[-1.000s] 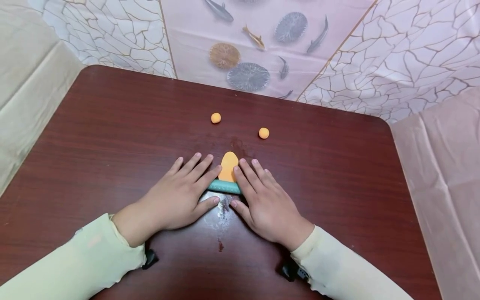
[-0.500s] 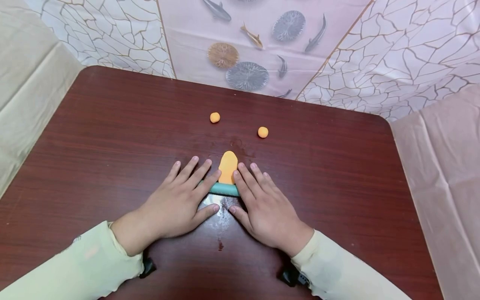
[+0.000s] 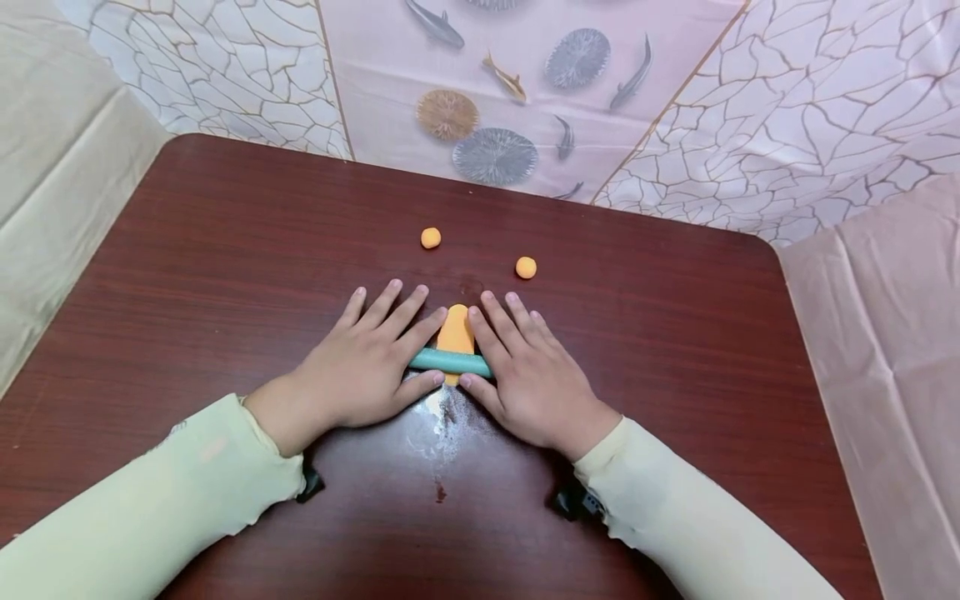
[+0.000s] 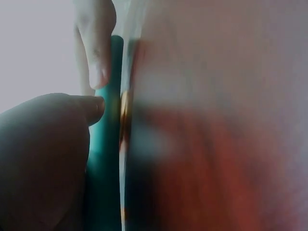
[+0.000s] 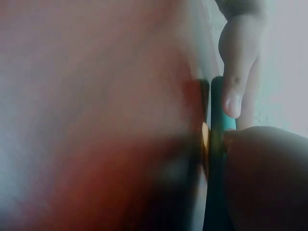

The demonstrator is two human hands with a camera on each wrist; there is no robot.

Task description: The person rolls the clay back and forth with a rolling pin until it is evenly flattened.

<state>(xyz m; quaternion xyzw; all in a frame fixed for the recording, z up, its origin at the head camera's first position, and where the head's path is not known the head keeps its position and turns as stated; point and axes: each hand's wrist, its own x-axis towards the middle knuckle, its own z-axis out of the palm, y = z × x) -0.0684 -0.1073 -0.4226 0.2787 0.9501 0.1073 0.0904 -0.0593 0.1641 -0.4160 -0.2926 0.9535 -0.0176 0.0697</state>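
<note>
A teal roller (image 3: 448, 361) lies crosswise over a flattened orange dough strip (image 3: 454, 330) on the dark red table (image 3: 187, 250). My left hand (image 3: 372, 354) presses flat on the roller's left end, fingers straight. On the right end my right hand (image 3: 517, 367) rests the same way. A small tip of dough shows just below the roller. In the left wrist view the teal roller (image 4: 103, 159) runs up the frame beside a thumb (image 4: 94, 43). The right wrist view shows the roller (image 5: 217, 159) and a thumb (image 5: 238, 62), much blurred.
Two small orange dough balls (image 3: 431, 238) (image 3: 526, 267) sit farther back on the table. A shiny smear (image 3: 438, 425) marks the wood between my wrists. Patterned plastic sheeting (image 3: 525, 92) hangs behind the table's far edge and at both sides.
Both hands pulled the roller back toward me, then pushed it forward; it now lies across the dough strip instead of at its near end. The dough balls have not moved.
</note>
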